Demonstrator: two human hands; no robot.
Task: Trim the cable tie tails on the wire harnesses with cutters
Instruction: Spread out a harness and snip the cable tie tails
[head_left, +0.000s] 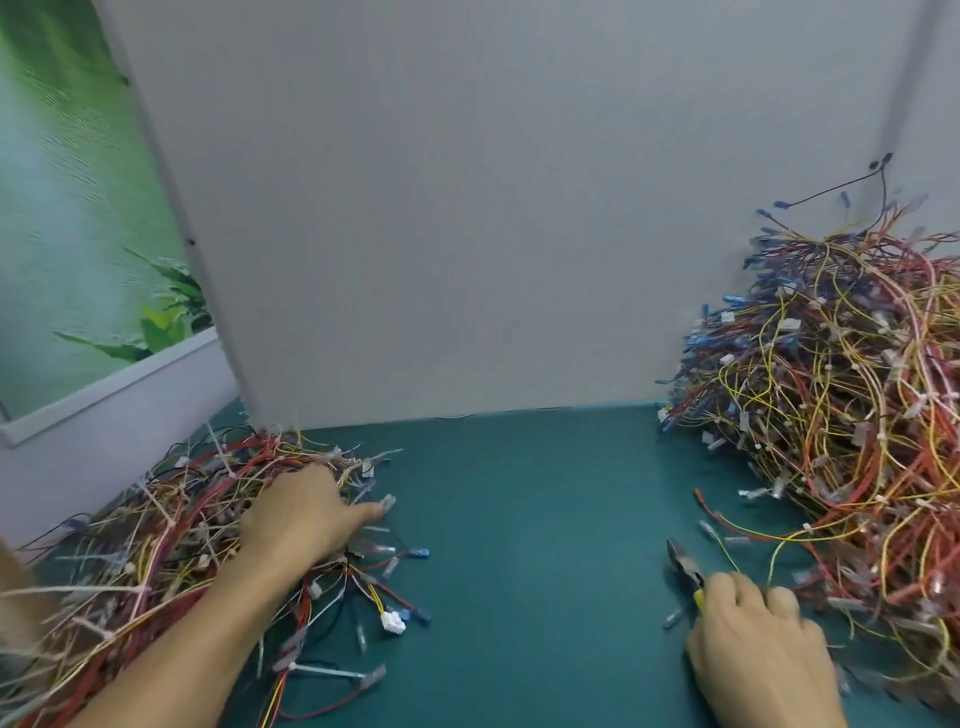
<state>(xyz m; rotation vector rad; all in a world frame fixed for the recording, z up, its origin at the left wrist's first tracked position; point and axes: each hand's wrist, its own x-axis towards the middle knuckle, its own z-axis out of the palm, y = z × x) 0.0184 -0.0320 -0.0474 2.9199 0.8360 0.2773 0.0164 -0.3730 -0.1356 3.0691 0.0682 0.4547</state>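
At the grey partition's (467, 208) left foot, the left hand (306, 514) lies relaxed on probably light, floppy harnesses (171, 530) (grip beside a tie); rightward, the right hand (753, 639) clasps cutters (685, 566).

L forearm reaches in from lower left, L hand (304, 512) palm-down w/ thumb stuck out; R hand (753, 644) low at right, knuckles up, fingers curled round cutters (684, 569).
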